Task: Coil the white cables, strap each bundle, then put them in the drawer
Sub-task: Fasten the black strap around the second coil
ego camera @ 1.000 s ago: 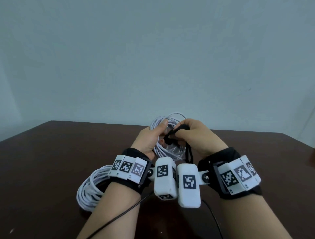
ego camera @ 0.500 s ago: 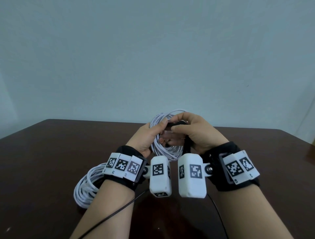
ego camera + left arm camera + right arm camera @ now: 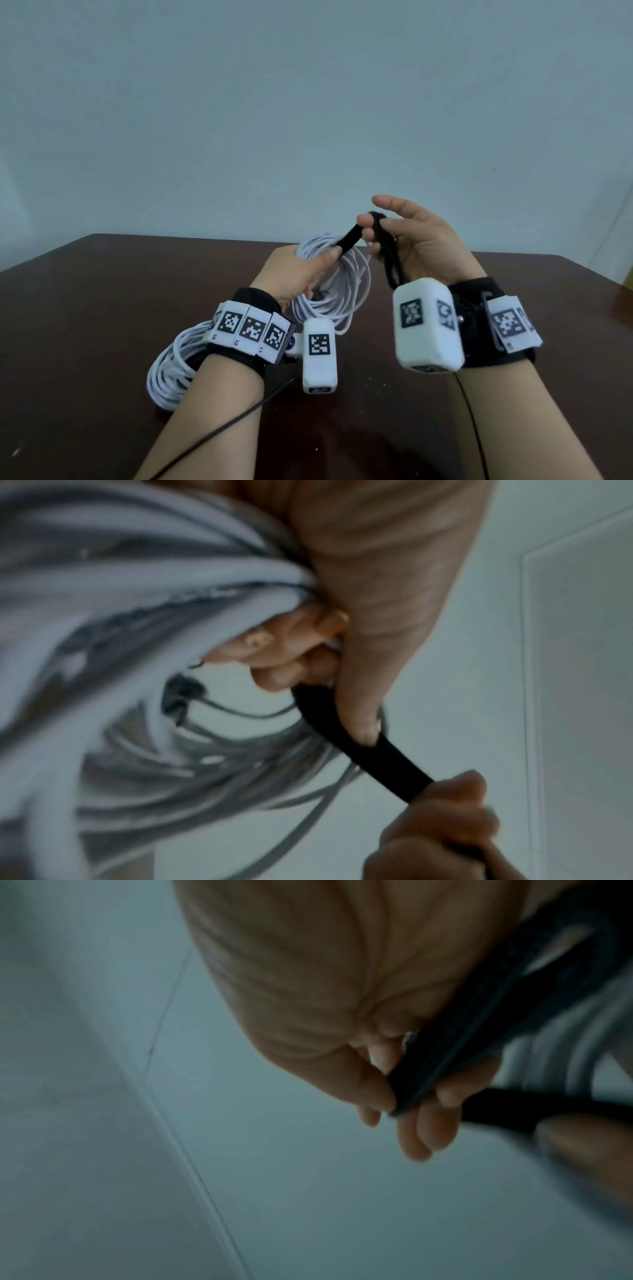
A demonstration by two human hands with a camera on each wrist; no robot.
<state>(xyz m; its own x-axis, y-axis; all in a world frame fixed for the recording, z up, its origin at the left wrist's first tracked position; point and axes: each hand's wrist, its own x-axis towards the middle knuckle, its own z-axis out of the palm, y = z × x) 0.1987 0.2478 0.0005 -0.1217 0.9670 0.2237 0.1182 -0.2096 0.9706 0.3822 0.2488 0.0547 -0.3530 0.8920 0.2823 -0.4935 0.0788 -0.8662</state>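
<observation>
my left hand [image 3: 294, 270] is wrapped around a coil of white cable [image 3: 337, 291], fingers curled through the loops and thumb laid along the top, its tip pressing on a black strap [image 3: 349, 236]. the coil hangs from that grip, above the dark brown table [image 3: 102, 308], loops drooping below my palm toward my wrist. the left wrist view shows the same grip close up: cable strands bunched under my fingers [image 3: 274, 647] and the strap running out from beneath my thumb to my other hand.

my right hand [image 3: 421, 246], just to the right of the left and a little higher, pinches the strap's far end between thumb and fingertips, so the strap is stretched taut between my two hands. the index finger sticks out, not curled. the rest of the strap trails down across my right palm toward the wrist. in the right wrist view my fingertips [image 3: 424, 1123] clamp the black band.

a second coil of white cable [image 3: 171, 370] lies on the table beneath my left forearm, near the wrist.
</observation>
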